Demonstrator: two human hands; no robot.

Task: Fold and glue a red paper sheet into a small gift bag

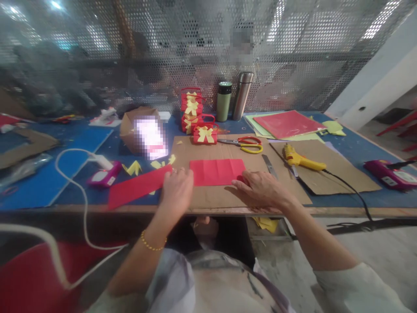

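A creased red paper (216,172) lies flat on the cardboard in front of me, with several upright fold lines across it. My left hand (177,188) is closed at its left edge, its fingertips partly hidden. Beside that hand, a long red paper strip (138,188) slants to the left, its right end close to my fingers. At the right edge of the creased paper is my right hand (262,188), thumb and fingers closed on the corner. Small red paper boxes with yellow bows (205,134) are stacked behind the paper.
Scissors (249,143), a blade (269,166) and a yellow glue gun (302,161) lie to the right. A lit phone (150,137) leans on a brown paper container (130,128). Two bottles (224,102) stand at the back. A white cable (85,208) hangs over the left edge.
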